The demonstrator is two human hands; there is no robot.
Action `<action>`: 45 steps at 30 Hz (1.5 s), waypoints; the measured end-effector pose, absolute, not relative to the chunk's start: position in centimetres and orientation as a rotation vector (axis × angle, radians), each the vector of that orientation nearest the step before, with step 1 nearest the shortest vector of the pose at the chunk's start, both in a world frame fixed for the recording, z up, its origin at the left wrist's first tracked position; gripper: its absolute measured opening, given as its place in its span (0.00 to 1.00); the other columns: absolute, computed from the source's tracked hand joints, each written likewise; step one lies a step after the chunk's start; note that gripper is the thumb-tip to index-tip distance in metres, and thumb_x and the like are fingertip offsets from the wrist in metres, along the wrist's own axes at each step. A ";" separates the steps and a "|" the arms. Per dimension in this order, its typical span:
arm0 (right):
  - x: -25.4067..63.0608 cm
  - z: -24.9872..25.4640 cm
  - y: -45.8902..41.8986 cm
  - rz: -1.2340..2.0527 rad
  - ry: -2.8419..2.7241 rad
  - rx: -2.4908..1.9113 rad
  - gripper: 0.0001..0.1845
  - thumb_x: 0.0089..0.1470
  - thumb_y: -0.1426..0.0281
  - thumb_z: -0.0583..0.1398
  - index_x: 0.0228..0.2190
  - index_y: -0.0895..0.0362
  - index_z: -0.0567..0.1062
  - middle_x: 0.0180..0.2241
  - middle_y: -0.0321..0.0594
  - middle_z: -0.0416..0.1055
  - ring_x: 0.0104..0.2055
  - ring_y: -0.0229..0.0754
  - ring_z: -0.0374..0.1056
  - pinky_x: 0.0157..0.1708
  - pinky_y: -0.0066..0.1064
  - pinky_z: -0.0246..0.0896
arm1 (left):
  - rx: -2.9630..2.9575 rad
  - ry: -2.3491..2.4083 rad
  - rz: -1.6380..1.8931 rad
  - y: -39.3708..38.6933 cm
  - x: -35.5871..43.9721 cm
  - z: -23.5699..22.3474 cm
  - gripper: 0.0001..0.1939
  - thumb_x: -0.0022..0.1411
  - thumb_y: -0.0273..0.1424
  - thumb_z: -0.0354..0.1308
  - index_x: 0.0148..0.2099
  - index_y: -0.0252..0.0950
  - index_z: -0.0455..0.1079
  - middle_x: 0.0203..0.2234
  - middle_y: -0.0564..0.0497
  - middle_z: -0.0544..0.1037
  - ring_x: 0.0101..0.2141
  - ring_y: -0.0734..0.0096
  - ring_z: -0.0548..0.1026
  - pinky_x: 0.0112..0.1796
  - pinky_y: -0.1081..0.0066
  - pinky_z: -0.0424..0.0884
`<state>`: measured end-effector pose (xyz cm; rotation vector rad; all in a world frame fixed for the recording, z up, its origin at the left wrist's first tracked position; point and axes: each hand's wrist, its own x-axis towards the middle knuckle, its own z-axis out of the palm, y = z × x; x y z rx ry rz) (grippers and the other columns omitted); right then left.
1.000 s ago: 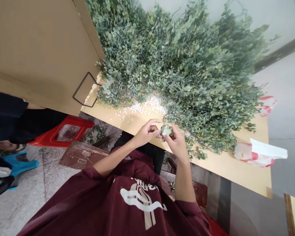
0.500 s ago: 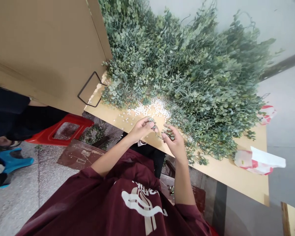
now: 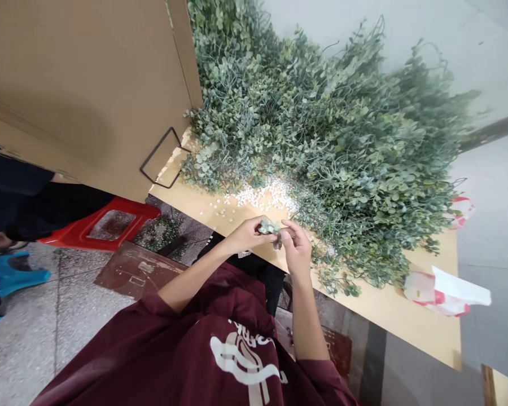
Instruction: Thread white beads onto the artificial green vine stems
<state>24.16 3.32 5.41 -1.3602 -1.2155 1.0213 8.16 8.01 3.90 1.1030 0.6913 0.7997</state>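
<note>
Between thumb and fingers, my left hand (image 3: 246, 235) holds a small sprig of green leaves (image 3: 269, 226) just over the table's front edge. My right hand (image 3: 297, 249) meets it from the other side, its thumb and fingertips pinched at the sprig's right end. What exactly those fingertips grip is too small to make out. Behind both hands lies a scatter of small white pieces (image 3: 275, 194) on the wooden tabletop (image 3: 432, 332). A large heap of leafy green stems (image 3: 322, 129), artificial in look, covers most of the table beyond them.
A big cardboard box (image 3: 88, 84) stands at the left, with a thin black wire frame (image 3: 146, 160) by its corner. A red stool (image 3: 80, 228) and a blue stool (image 3: 17, 270) are near another person's arm. A red-and-white plastic packet (image 3: 427, 293) lies at the right.
My hands have come together, and the sprig in my left hand shows more fully. Leaves seen in my right hand earlier are no longer distinct there. The view has shifted slightly.
</note>
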 end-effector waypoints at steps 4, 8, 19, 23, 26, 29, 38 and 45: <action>24.9 4.9 3.4 1.050 -1.197 -1.301 0.17 0.59 0.60 0.57 0.46 0.55 0.71 0.34 0.42 0.76 0.28 0.37 0.70 0.32 0.33 0.69 | 1.110 0.801 0.850 8.5 7.3 2.9 0.18 0.53 0.40 0.67 0.36 0.32 0.66 0.28 0.53 0.71 0.28 0.77 0.69 0.31 0.76 0.64; 26.0 4.5 3.9 1.064 -1.180 -1.460 0.19 0.59 0.58 0.56 0.47 0.56 0.71 0.37 0.44 0.75 0.30 0.38 0.70 0.33 0.34 0.71 | 0.974 0.811 1.040 9.3 6.7 2.5 0.19 0.56 0.41 0.64 0.42 0.32 0.68 0.29 0.51 0.75 0.24 0.78 0.67 0.29 0.75 0.65; 25.0 2.6 6.4 1.236 -1.331 -1.721 0.31 0.52 0.56 0.60 0.54 0.56 0.62 0.31 0.36 0.71 0.19 0.33 0.64 0.16 0.26 0.62 | 0.853 0.856 1.375 10.3 6.0 2.8 0.17 0.60 0.42 0.60 0.44 0.35 0.70 0.41 0.45 0.78 0.38 0.66 0.77 0.46 0.62 0.71; 24.5 3.0 7.2 1.100 -1.577 -1.803 0.19 0.52 0.58 0.59 0.43 0.56 0.69 0.24 0.31 0.66 0.19 0.34 0.62 0.18 0.26 0.58 | 1.073 0.831 1.391 10.1 5.6 3.0 0.16 0.64 0.41 0.56 0.45 0.34 0.71 0.43 0.43 0.77 0.49 0.61 0.74 0.54 0.60 0.67; 24.4 3.0 7.4 1.007 -1.746 -1.804 0.10 0.53 0.62 0.58 0.34 0.56 0.70 0.21 0.31 0.65 0.21 0.35 0.62 0.22 0.26 0.57 | 1.201 0.873 1.301 9.7 5.6 3.0 0.16 0.67 0.39 0.52 0.49 0.35 0.70 0.42 0.44 0.77 0.50 0.62 0.73 0.55 0.61 0.65; 24.4 3.1 7.3 0.958 -1.791 -1.814 0.08 0.54 0.63 0.57 0.30 0.55 0.69 0.21 0.33 0.66 0.21 0.36 0.63 0.23 0.27 0.58 | 1.352 0.987 1.217 9.3 5.9 2.9 0.16 0.69 0.38 0.49 0.52 0.35 0.68 0.40 0.45 0.77 0.49 0.63 0.73 0.54 0.62 0.65; 25.3 3.0 6.4 1.094 -1.330 -1.782 0.17 0.54 0.53 0.58 0.32 0.55 0.67 0.25 0.36 0.70 0.21 0.38 0.69 0.19 0.28 0.64 | 1.852 1.100 1.117 8.9 7.1 1.5 0.14 0.65 0.32 0.51 0.52 0.36 0.62 0.43 0.43 0.71 0.45 0.62 0.70 0.47 0.64 0.65; 25.9 3.4 6.6 1.177 -1.186 -1.580 0.16 0.53 0.54 0.60 0.31 0.55 0.68 0.24 0.34 0.68 0.21 0.36 0.67 0.19 0.26 0.63 | 2.013 1.010 0.907 9.0 7.1 1.8 0.16 0.70 0.35 0.42 0.54 0.34 0.62 0.44 0.42 0.70 0.44 0.60 0.69 0.46 0.63 0.63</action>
